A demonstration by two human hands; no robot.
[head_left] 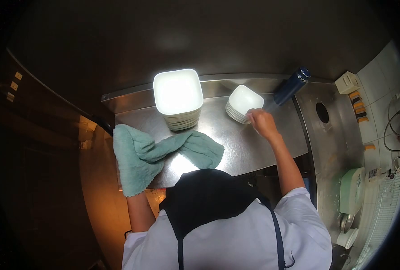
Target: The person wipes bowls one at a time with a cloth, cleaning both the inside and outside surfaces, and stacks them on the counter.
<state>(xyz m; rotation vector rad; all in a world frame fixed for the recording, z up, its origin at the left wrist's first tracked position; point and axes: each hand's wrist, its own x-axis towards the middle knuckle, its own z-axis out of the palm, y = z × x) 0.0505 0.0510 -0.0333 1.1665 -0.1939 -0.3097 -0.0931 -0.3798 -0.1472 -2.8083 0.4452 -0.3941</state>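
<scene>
A pale green towel (pixel 139 157) covers my left hand, hiding its fingers, while the bare left forearm (pixel 141 211) comes out beneath it. The towel's other end spreads right across the steel worktop (pixel 263 141). My right hand (pixel 262 121) has its fingers closed at the right corner of a small square white bowl (pixel 245 100). That bowl tops a short stack, which leans a little. Left of it stands a taller stack of larger square white bowls (pixel 178 92), just behind the towel.
A dark blue flask (pixel 292 86) leans at the back right of the worktop. Beyond the right edge is a steel counter (pixel 330 148) with a round dark hole (pixel 322 112). A light green container (pixel 352 191) and orange-and-black items (pixel 358 107) are along the right wall.
</scene>
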